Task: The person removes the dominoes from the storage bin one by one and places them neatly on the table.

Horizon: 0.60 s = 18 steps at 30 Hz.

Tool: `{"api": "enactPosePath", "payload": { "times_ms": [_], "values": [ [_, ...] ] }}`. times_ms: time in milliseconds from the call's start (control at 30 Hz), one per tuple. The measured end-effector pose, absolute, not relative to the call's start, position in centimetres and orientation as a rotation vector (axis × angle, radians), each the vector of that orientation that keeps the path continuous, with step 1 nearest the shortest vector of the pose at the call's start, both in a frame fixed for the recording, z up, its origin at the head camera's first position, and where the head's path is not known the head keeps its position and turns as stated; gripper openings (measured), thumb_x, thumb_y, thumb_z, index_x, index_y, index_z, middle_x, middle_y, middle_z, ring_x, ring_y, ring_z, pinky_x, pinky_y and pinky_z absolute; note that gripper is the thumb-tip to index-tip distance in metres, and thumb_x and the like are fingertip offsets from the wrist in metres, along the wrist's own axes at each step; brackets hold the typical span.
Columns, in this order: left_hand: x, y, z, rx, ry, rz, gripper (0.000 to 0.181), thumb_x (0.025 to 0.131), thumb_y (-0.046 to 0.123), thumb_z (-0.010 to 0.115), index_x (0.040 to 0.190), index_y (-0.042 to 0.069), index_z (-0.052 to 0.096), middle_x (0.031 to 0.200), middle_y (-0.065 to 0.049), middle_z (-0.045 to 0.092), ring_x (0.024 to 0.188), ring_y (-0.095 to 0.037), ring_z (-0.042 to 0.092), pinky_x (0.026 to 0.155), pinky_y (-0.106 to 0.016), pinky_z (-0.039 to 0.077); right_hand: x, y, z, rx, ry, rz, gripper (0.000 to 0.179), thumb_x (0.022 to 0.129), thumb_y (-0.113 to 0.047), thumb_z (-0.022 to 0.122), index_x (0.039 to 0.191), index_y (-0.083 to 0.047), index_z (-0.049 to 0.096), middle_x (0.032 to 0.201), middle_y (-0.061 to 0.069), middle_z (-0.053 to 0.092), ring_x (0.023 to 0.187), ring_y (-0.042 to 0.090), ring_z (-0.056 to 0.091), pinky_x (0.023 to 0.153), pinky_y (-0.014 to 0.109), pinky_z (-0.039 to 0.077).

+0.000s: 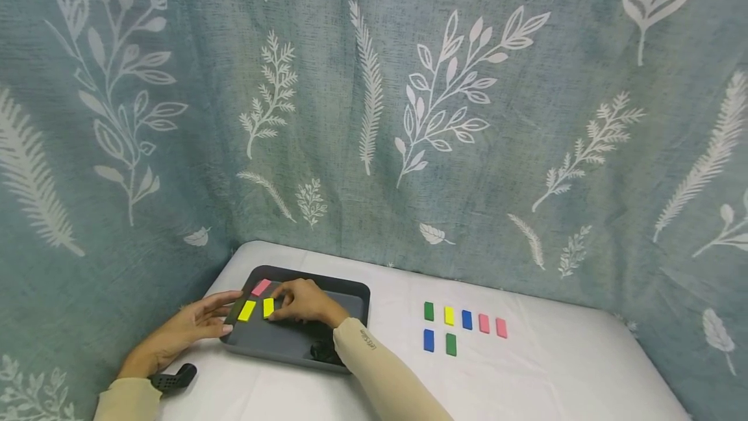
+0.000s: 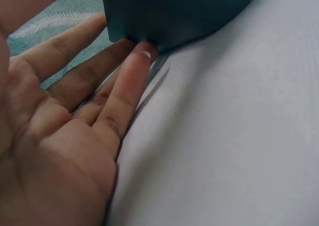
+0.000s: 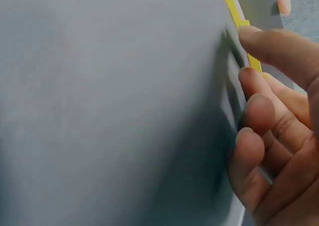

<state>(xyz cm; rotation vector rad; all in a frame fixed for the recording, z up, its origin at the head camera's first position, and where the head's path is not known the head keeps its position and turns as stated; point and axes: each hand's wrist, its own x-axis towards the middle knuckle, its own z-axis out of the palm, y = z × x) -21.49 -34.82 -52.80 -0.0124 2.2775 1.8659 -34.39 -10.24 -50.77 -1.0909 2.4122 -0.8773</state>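
Observation:
A dark grey tray (image 1: 280,355) stands on the left part of the table. Inside it, my right hand (image 1: 304,301) pinches a small yellow block (image 1: 268,308) between thumb and fingertips, close to the tray floor. Beside that block lie another yellow block (image 1: 247,310) and a pink block (image 1: 261,287), both near the tray's left side. My left hand (image 1: 187,327) touches the tray's left edge with its fingers extended; in the left wrist view its fingertips meet the tray's dark wall (image 2: 174,16).
To the right of the tray, several blocks lie in two rows on the white tablecloth (image 1: 561,369): green (image 1: 429,311), yellow (image 1: 448,316), blue (image 1: 467,319) and pink (image 1: 484,323) among them. A patterned curtain (image 1: 350,213) hangs behind and at the left.

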Motion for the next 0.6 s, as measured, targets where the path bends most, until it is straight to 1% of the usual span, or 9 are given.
{"api": "enactPosePath", "payload": {
  "times_ms": [167, 400, 600],
  "values": [
    [-21.5, -34.8, -52.7, -0.011, 2.286, 1.852, 0.073, 0.084, 0.023, 0.073, 0.146, 0.020, 0.036, 0.148, -0.012, 0.034, 0.135, -0.036, 0.028, 0.101, -0.058, 0.033, -34.4, -8.8, -50.2, -1.073, 2.428, -0.902, 0.040, 0.077, -0.034, 0.079, 0.113, -0.025, 0.066, 0.068, -0.012, 0.064, 0.047, 0.010, 0.056, 0.041, 0.027, 0.048],
    [-21.4, -34.7, -52.8, -0.054, 2.306, 1.816, 0.076, 0.083, 0.026, 0.074, 0.147, 0.019, 0.034, 0.148, -0.012, 0.034, 0.135, -0.036, 0.028, 0.100, -0.060, 0.032, -34.3, -6.9, -49.2, -1.098, 2.416, -0.927, 0.041, 0.079, -0.033, 0.078, 0.117, -0.023, 0.064, 0.072, -0.011, 0.065, 0.048, 0.012, 0.057, 0.042, 0.028, 0.049],
    [-21.5, -34.7, -52.8, -0.051, 2.309, 1.820, 0.076, 0.083, 0.026, 0.074, 0.147, 0.019, 0.034, 0.148, -0.013, 0.034, 0.134, -0.036, 0.028, 0.099, -0.061, 0.032, -34.2, -5.1, -48.2, -1.125, 2.420, -0.939, 0.043, 0.081, -0.033, 0.077, 0.120, -0.025, 0.061, 0.074, -0.008, 0.065, 0.050, 0.014, 0.058, 0.043, 0.028, 0.049]
  ]
}}
